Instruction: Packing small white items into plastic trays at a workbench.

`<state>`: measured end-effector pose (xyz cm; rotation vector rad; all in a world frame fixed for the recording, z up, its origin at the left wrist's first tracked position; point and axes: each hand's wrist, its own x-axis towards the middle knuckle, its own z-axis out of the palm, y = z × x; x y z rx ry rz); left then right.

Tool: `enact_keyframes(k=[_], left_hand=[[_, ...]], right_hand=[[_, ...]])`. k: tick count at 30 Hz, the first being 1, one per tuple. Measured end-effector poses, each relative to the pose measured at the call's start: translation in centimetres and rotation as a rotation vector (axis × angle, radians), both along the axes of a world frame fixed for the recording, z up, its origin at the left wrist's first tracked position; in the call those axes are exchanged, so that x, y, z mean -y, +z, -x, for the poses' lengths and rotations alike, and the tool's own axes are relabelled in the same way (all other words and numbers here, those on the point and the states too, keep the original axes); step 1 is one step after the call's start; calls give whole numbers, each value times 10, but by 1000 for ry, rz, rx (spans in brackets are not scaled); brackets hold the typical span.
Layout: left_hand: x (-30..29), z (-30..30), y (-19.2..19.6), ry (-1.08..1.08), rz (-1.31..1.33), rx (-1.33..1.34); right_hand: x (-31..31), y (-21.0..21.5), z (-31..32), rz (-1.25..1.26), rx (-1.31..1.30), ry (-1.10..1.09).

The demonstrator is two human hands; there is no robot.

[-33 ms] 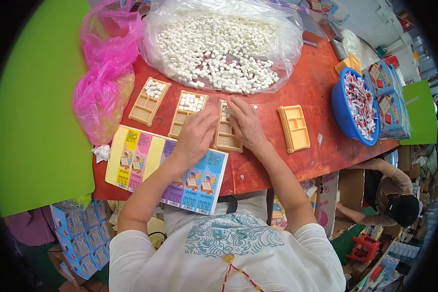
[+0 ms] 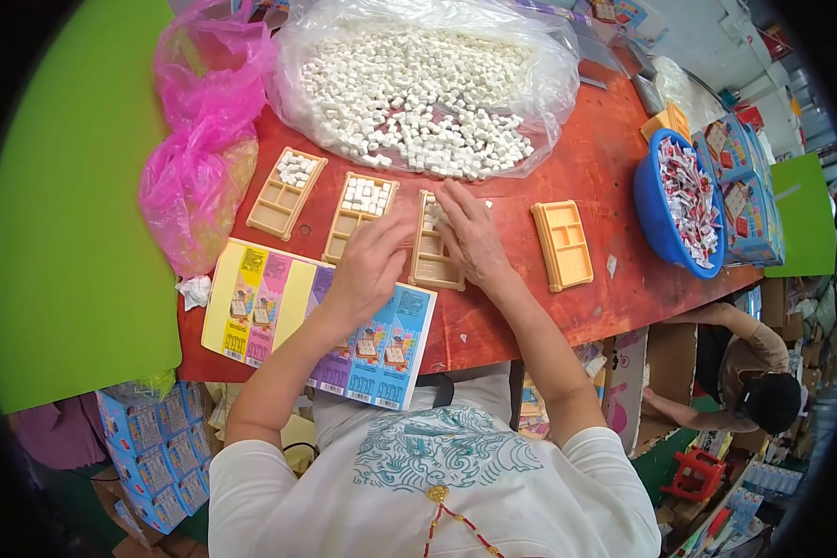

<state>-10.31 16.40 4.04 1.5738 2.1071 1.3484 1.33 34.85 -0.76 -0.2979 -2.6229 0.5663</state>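
Note:
My two hands flank the third shallow cream plastic tray (image 2: 430,262), whose upper compartment has small white cubes (image 2: 430,216) in it. My left hand (image 2: 372,265) is at its left edge with fingers stretched forward and close together, the tips slightly blurred. On the other side, my right hand (image 2: 474,234) reaches over the upper compartment with fingers extended and covers part of the cubes. Nothing is visibly gripped by either. A second tray (image 2: 341,226), its upper part filled with cubes in rows, stands just left of my left hand; a printed colour sheet (image 2: 298,279) lies under my left forearm.
Ahead lies a clear plastic bag (image 2: 553,121) spread under a heap of white cubes (image 2: 418,84). Another part-filled tray (image 2: 272,208) is at left, and stacked cream trays (image 2: 562,245) at right. A blue basin (image 2: 649,219) holds wrapped packets. A person (image 2: 758,358) works at lower right.
Both hands shift very slightly at the third tray, the right fingers a touch to the right. The trays, sheet and cube heap stay put.

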Motion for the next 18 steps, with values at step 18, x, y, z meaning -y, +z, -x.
enact_keyframes(k=[18], left_hand=[[144,-20,-14,419,21,-122]], right_hand=[[6,8,-9,-257,371,84]])
